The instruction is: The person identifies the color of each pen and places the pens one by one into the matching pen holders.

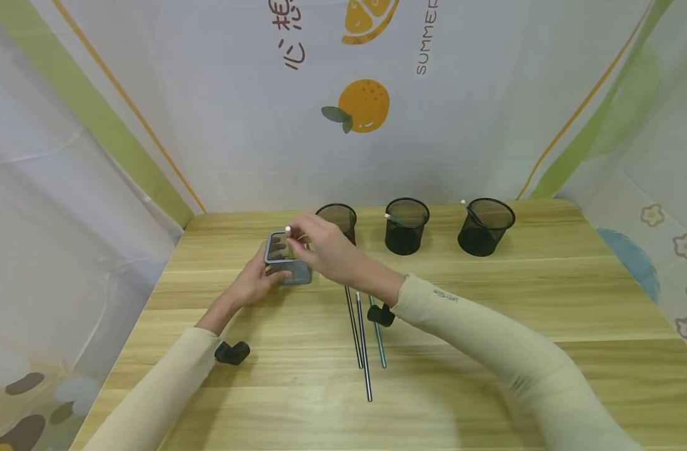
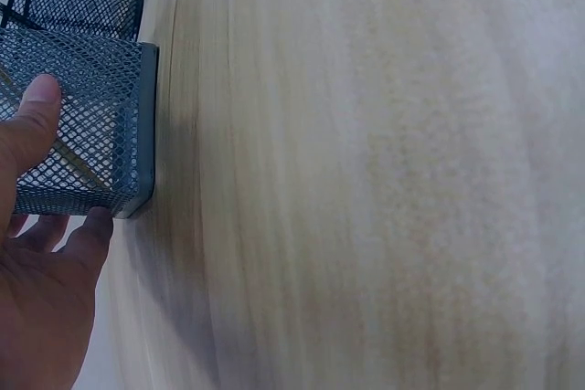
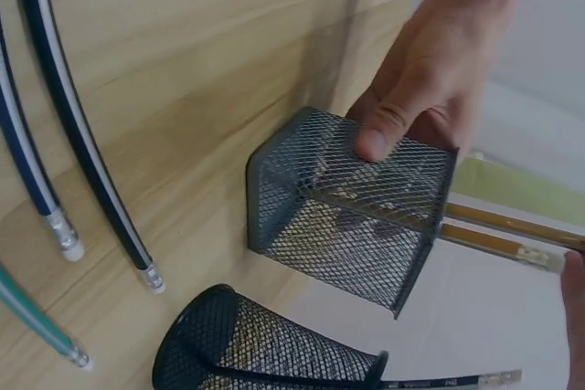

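My left hand grips a square grey mesh pen holder by its side, thumb on the near wall and fingers around the other side, as the left wrist view also shows. Above its opening, my right hand pinches a yellow pencil that reaches down into the holder. Another yellow pencil with a white eraser leans inside, beside the first. In the right wrist view only a bit of the right hand's fingers shows at the edge.
Three round black mesh cups line the table's back, each with a pencil in it. A black pencil, a dark blue pencil and a teal pencil lie below the right forearm. A printed curtain hangs behind.
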{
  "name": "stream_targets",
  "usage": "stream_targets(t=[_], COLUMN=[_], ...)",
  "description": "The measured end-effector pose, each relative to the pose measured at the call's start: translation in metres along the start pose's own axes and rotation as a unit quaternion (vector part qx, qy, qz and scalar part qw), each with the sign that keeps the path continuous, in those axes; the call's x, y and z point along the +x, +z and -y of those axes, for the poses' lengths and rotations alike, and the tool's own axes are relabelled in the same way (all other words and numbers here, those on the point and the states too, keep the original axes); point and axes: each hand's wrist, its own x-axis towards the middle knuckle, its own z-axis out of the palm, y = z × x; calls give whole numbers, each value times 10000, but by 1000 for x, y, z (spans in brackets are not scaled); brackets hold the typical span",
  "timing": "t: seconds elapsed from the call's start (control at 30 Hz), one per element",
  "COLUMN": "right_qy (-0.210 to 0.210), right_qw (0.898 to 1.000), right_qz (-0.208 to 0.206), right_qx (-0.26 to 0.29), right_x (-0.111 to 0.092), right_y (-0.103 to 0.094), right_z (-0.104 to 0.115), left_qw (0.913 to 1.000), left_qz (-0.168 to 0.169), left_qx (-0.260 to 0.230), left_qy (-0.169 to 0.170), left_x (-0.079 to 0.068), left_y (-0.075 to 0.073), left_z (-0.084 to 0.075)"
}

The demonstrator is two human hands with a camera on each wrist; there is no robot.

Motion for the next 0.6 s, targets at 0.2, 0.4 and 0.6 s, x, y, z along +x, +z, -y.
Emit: stream_targets(t=[0.2,0.4,0.6], right_qy=[410,557,269], right_qw=[9973,9947,9990], right_qz=[577,776,350], right_qx=[-212,-390,-110], right_x=[-3,-6,-5], right_y=[4,0,-13], right_z=[-2,1,6], left_qw=[10000,10000,10000], left_qz=[-4,5,-3], left_qx=[27,61,20], left_qy=[61,-8,-81], left_x=[0,1,0], left_y=[1,1,0], left_z=[0,0,0])
